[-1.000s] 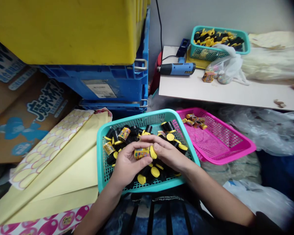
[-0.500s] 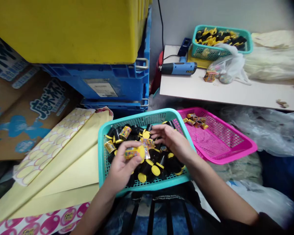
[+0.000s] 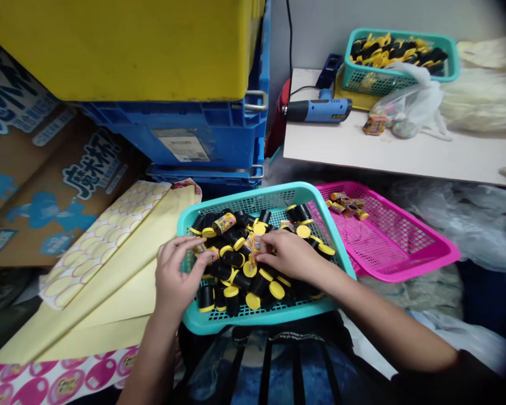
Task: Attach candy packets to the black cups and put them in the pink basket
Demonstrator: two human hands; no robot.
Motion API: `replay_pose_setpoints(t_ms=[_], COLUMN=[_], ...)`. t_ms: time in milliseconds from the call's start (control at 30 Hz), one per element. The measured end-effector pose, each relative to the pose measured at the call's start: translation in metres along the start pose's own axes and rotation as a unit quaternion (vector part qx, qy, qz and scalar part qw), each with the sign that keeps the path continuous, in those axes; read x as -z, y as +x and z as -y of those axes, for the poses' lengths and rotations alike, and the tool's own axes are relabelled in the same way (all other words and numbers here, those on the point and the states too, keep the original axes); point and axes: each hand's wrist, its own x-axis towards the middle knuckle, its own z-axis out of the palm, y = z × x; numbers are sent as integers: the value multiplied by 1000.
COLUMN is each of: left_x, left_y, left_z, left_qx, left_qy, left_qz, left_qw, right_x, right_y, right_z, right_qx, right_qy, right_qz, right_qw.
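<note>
A turquoise mesh basket (image 3: 265,324) on my lap holds many small black canisters (image 3: 259,282) with yellow caps. My left hand (image 3: 177,274) is over the basket's left side, its thumb and fingers apart. Just past its fingertips lies a canister in a printed wrapper (image 3: 211,255); it looks let go. Near the basket's middle, the fingers of my right hand (image 3: 287,254) pinch a colourful printed label sleeve (image 3: 253,243). Another label-covered canister (image 3: 225,224) rests on the pile farther back.
To the right, a pink basket (image 3: 405,247) holds several wrapped pieces. On a white table (image 3: 320,143) are a blue heat gun (image 3: 320,110), a plastic bag (image 3: 421,107) and a second turquoise basket (image 3: 453,70). Stacked blue crates (image 3: 219,149) and printed sheets (image 3: 122,264) are at left.
My left hand has moved left and down and let go of the wrapped canister it held. My right hand has closed on a label sleeve. The view has shifted slightly.
</note>
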Motion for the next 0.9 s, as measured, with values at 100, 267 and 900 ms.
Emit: replay_pose_setpoints(t_ms=[100,267,900], left_x=[-4,-26,-37], left_y=[4,14,25], left_z=[-26,-61,-57], left_qx=[20,232,301], left_qy=[-159,-421,-450], left_qz=[16,159,158], left_qw=[987,862,826], right_x=[5,1,33], right_y=[-5,-11,67], right_z=[0,6,-36], right_qx=[36,55,148], right_qy=[243,362,-363], right_qz=[49,33,41], right_qw=[968,930,919])
